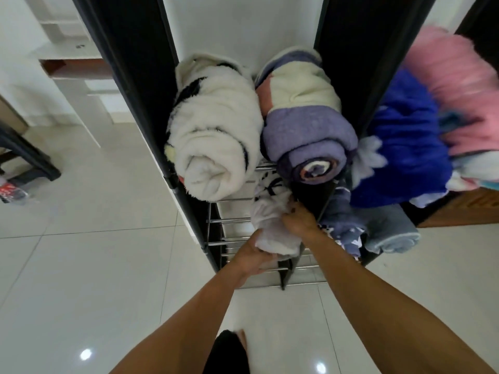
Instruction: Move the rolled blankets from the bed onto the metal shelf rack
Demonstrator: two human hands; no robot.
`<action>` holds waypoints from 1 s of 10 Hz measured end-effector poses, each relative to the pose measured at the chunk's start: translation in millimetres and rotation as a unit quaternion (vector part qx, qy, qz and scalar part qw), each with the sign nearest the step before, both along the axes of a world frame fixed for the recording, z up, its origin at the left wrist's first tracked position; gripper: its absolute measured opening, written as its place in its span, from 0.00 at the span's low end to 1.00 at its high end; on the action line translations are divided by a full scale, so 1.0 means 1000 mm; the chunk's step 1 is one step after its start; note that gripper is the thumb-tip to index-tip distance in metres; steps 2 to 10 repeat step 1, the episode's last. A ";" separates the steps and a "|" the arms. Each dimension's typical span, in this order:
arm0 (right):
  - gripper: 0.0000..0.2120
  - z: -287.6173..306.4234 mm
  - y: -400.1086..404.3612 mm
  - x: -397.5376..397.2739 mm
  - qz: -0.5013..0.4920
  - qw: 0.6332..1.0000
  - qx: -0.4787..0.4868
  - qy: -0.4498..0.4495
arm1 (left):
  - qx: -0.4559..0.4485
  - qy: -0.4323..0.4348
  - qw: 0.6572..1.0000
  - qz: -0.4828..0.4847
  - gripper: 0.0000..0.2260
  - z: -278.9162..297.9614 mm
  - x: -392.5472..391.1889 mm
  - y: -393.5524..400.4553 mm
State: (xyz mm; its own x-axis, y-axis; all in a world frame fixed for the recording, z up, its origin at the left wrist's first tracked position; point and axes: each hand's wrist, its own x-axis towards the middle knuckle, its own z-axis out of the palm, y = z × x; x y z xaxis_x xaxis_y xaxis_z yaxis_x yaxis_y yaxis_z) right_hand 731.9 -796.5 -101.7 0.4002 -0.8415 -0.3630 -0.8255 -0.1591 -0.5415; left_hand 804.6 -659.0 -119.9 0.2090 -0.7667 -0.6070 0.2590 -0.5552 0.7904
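Both my hands grip a white rolled blanket point(270, 225) with black marks, lying on a lower tier of the metal shelf rack point(232, 220). My left hand point(253, 255) cups its near end from below. My right hand point(299, 220) presses on its right side. On the tier above lie a white-and-black rolled blanket point(213, 136) and a purple-and-cream rolled blanket point(305, 122). In the right-hand bay sit a blue blanket point(402, 147), a pink one point(459, 85), a purple patterned one point(340, 225) and a grey-blue roll point(391, 233).
The rack has black posts and black fabric side panels point(129, 63). Glossy white floor tiles point(94, 252) surround it. A dark stool leg point(29, 155) stands at far left. A wooden surface point(469, 209) shows at the right. My foot point(237, 344) is below.
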 end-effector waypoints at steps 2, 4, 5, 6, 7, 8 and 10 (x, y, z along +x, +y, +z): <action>0.10 0.027 0.032 -0.034 -0.037 0.990 0.079 -0.111 | 0.005 -0.046 0.999 0.016 0.33 0.015 -0.015 0.041; 0.10 0.027 0.032 -0.034 -0.037 0.990 0.079 -0.111 | 0.005 -0.046 0.999 0.016 0.33 0.015 -0.015 0.041; 0.10 0.027 0.032 -0.034 -0.037 0.990 0.079 -0.111 | 0.005 -0.046 0.999 0.016 0.33 0.015 -0.015 0.041; 0.10 0.027 0.032 -0.034 -0.037 0.990 0.079 -0.111 | 0.005 -0.046 0.999 0.016 0.33 0.015 -0.015 0.041; 0.10 0.027 0.032 -0.034 -0.037 0.990 0.079 -0.111 | 0.005 -0.046 0.999 0.016 0.33 0.015 -0.015 0.041; 0.10 0.027 0.032 -0.034 -0.037 0.990 0.079 -0.111 | 0.005 -0.046 0.999 0.016 0.33 0.015 -0.015 0.041; 0.10 0.027 0.032 -0.034 -0.037 0.990 0.079 -0.111 | 0.005 -0.046 0.999 0.016 0.33 0.015 -0.015 0.041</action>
